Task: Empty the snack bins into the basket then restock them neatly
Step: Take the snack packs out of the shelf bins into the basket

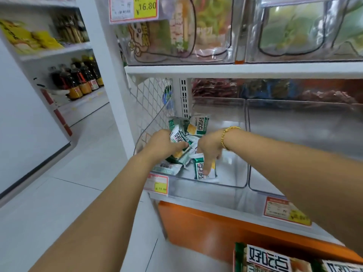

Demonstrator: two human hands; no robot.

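Both my hands are inside the clear plastic snack bin [238, 173] on the lower shelf. My left hand [164, 143] grips a bunch of green-and-white snack packets [179, 137] at the bin's left side. My right hand [210, 149], with a gold bead bracelet at the wrist, has its fingers pointing down and touching one upright green-and-white packet [200, 169] near the bin's front wall. Several more packets [198, 125] lie at the back left of the bin. The right half of the bin floor is bare. No basket is in view.
A second clear bin [294, 134] stands to the right, apparently without packets. Larger boxes of the same brand [269, 259] show at the bottom right. Bins with other snacks fill the shelf above. A wire mesh panel [151, 99] closes the shelf's left end; bottles line the aisle shelves at left.
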